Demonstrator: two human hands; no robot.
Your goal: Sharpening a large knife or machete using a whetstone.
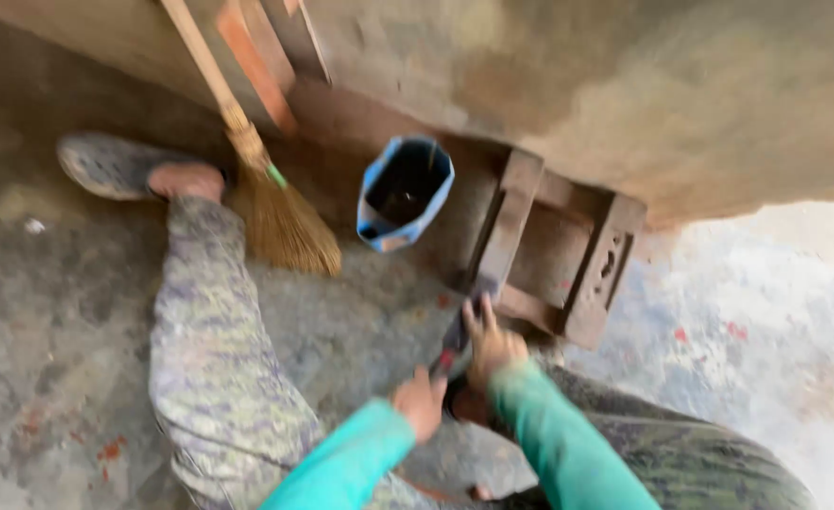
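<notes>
Head view, hands (455, 378) gripping trowel (455, 335), blue bag (379, 227)

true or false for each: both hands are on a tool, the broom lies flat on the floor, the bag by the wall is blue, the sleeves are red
1. Both hands are on a tool. True: the left hand and right hand hold a dark tool with a red patch.
2. The broom lies flat on the floor. False: the broom leans against the wall.
3. The bag by the wall is blue. True: the bag has a blue rim and stands open.
4. The sleeves are red. False: the sleeves are teal.
</notes>
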